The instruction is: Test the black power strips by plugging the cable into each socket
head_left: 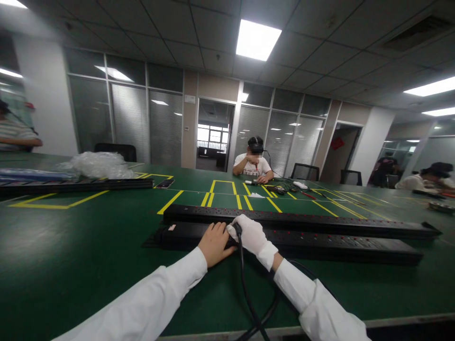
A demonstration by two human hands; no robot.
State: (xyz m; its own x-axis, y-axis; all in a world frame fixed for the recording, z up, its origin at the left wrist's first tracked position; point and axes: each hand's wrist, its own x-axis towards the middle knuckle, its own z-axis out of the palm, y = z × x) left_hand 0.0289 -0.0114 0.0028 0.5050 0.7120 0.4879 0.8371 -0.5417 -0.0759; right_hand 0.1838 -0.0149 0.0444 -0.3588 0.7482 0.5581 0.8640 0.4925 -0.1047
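Two long black power strips lie across the green table, a near one and a far one. My left hand is bare and rests flat on the near strip's left part. My right hand wears a white glove and is closed around a black tool or plug with a thick black cable, pressed against the near strip. The cable runs down toward me and loops off the table's front edge. Both my sleeves are white.
Another long black strip and a clear plastic bag lie at the far left. A person sits across the table among small tools. Other people sit at far left and far right. Yellow tape lines mark the table.
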